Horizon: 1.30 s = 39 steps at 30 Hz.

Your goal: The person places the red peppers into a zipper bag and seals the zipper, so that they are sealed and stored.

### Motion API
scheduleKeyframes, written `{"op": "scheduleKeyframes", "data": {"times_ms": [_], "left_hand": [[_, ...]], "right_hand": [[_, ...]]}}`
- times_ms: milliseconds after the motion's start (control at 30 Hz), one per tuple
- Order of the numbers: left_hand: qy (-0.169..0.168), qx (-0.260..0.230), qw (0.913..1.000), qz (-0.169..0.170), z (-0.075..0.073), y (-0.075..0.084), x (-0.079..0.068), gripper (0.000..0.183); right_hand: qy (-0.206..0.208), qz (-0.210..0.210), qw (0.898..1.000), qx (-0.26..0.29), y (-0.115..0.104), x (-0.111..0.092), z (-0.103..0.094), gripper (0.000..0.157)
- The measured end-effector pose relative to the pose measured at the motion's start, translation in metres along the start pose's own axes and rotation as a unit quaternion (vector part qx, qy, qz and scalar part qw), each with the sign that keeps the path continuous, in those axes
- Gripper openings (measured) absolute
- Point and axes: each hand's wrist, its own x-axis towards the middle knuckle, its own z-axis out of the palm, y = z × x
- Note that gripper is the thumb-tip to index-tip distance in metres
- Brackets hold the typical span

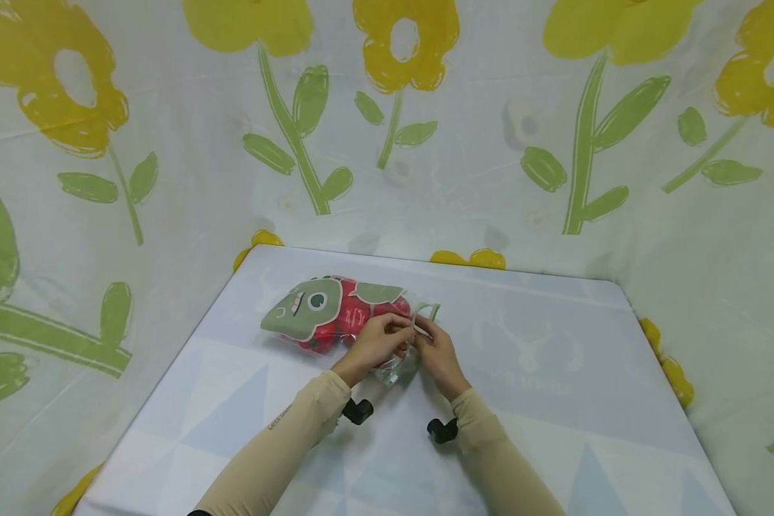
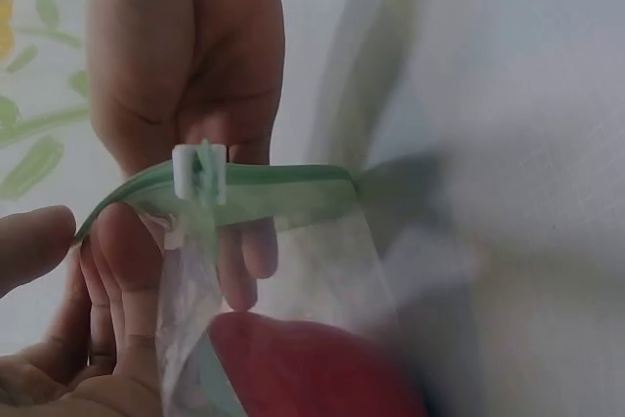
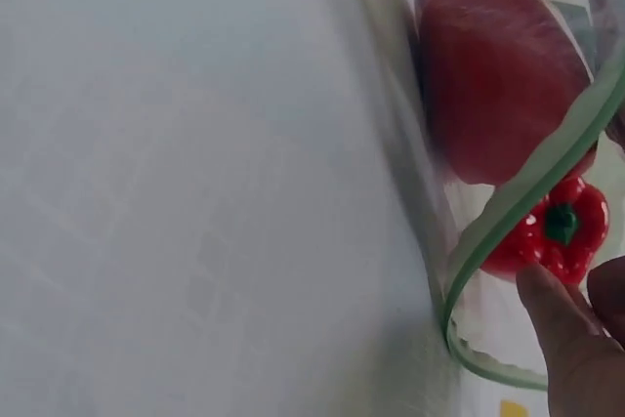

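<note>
A clear zip bag with a green cartoon animal head printed on it lies on the table and holds red things. My left hand pinches the green zip edge between thumb and fingers. Close beside it, my right hand grips the bag's mouth; some of its fingers show through the clear plastic. A white slider sits on the zip. In the right wrist view a small red bell pepper shows at the open mouth, by my right fingertips. A larger red shape lies further in.
The table wears a pale cloth with blue triangles. A hanging cloth with yellow flowers encloses its back and sides. Black wrist-camera mounts stick out beneath both wrists, over the table.
</note>
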Motion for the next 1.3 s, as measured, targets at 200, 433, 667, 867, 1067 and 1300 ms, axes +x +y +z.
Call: {"op": "scheduleKeyframes", "data": {"times_ms": [200,433,667,867,1067,1300], "left_hand": [[-0.011,0.001,0.9999,0.003,0.001,0.007,-0.005,0.031],[-0.02,0.011,0.9997,0.011,-0.002,0.011,-0.012,0.03],[-0.034,0.012,0.9993,0.008,-0.013,0.013,-0.029,0.035],[-0.043,0.01,0.9989,0.015,-0.022,0.011,-0.049,0.036],[-0.035,0.007,0.999,0.027,-0.031,0.006,-0.065,0.031],[-0.023,0.042,0.9988,0.005,-0.037,-0.004,-0.079,0.039]], "right_hand": [[0.014,0.001,0.999,0.05,-0.001,-0.003,-0.014,0.045],[0.037,0.008,0.994,0.106,0.003,-0.004,-0.036,0.043],[0.058,0.012,0.994,0.088,-0.001,-0.006,-0.054,0.046],[0.071,0.024,0.995,0.069,-0.008,-0.013,-0.071,0.047],[0.07,0.02,0.996,0.056,-0.009,-0.022,-0.087,0.047],[0.058,0.03,0.994,0.084,-0.012,-0.03,-0.098,0.05]]}}
